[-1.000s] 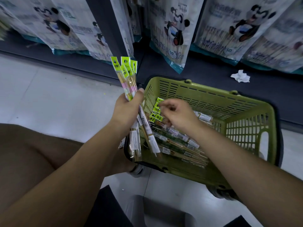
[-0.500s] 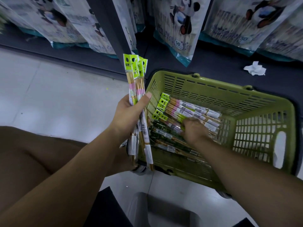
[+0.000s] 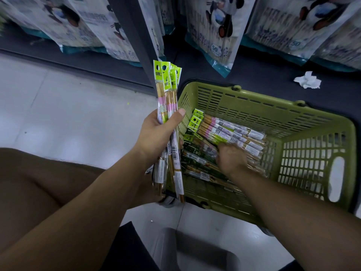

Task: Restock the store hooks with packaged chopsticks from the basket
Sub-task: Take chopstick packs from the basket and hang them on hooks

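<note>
Slim clear packets of wooden chopsticks with lime-green header cards: one upright bundle (image 3: 169, 89) is gripped round its middle by the left hand (image 3: 156, 133), fingers and thumb wrapped about it, just left of the olive-green slotted plastic basket (image 3: 273, 98). More packets (image 3: 230, 132) lie flat inside the basket, where the right hand (image 3: 229, 159) reaches among them, blurred, its grasp indeterminate. Behind the basket, a dark shelf base (image 3: 263, 75) carries crumpled white paper (image 3: 307, 80) beneath panda-printed bags (image 3: 214, 26).
</note>
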